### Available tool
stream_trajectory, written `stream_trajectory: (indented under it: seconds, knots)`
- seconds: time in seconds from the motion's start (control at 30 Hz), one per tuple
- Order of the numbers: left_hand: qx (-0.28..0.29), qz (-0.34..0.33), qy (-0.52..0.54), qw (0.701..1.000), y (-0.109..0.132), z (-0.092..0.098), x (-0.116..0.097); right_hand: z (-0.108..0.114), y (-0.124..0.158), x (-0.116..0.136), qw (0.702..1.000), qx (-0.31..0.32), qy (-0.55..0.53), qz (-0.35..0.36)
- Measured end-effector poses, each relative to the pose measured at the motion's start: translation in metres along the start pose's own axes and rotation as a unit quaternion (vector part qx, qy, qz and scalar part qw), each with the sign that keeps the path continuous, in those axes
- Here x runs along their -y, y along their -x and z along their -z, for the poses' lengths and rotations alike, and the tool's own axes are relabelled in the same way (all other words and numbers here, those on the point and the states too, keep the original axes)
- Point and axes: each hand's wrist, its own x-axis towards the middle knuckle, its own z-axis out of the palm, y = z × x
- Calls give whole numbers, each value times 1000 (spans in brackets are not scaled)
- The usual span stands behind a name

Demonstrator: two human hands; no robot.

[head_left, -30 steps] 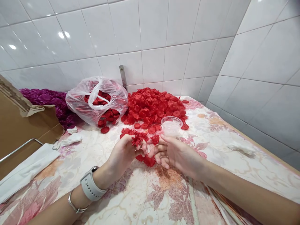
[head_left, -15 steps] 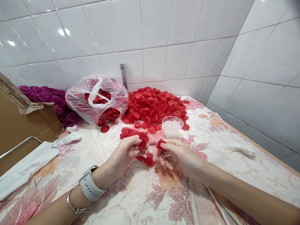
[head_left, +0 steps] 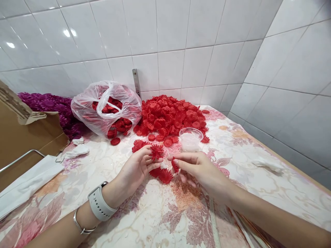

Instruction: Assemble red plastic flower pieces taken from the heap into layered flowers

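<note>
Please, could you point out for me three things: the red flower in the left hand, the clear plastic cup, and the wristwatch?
Red flower (head_left: 156, 152) in the left hand (head_left: 133, 168): head view, on its petals.
Clear plastic cup (head_left: 190, 142): head view, on its front wall.
Wristwatch (head_left: 101, 204): head view, on its pale strap.

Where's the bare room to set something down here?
Floral tablecloth shows between the clear plastic tub and crumpled white wad, and nearer, between the smartwatch and right forearm. Crowded: along the back wall, with purple flowers, knotted plastic bag and red flower pile; also around both hands.
</note>
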Motion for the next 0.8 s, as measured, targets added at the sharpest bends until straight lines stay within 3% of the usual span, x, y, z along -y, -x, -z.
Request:
stream_trajectory:
  seconds: [0.1, 0.2, 0.33, 0.43, 0.53, 0.63, 0.8]
  knots:
    - [-7, 5, -7, 1000, -1, 0, 0, 2, -1, 0, 999, -21, 21, 15]
    - [0, 13, 6, 1000, -1, 1, 0, 3, 0, 2, 987, -67, 108, 95]
    - [47, 18, 13, 999, 1, 0, 0, 1, 5, 4, 934, -114, 264, 213]
    - [103, -2, -36, 994, 4, -1, 2, -2, 8, 6, 900, -133, 314, 270]
    - [158, -14, -133, 978, 9, -4, 5, -1, 9, 9, 920, -123, 284, 241]
    - [195, -11, -202, 960, 13, -5, 8, 0, 8, 10, 949, -72, 228, 206]
    - [143, -11, -248, 958, 14, -6, 7, 1, 7, 9, 974, -61, 121, 180]
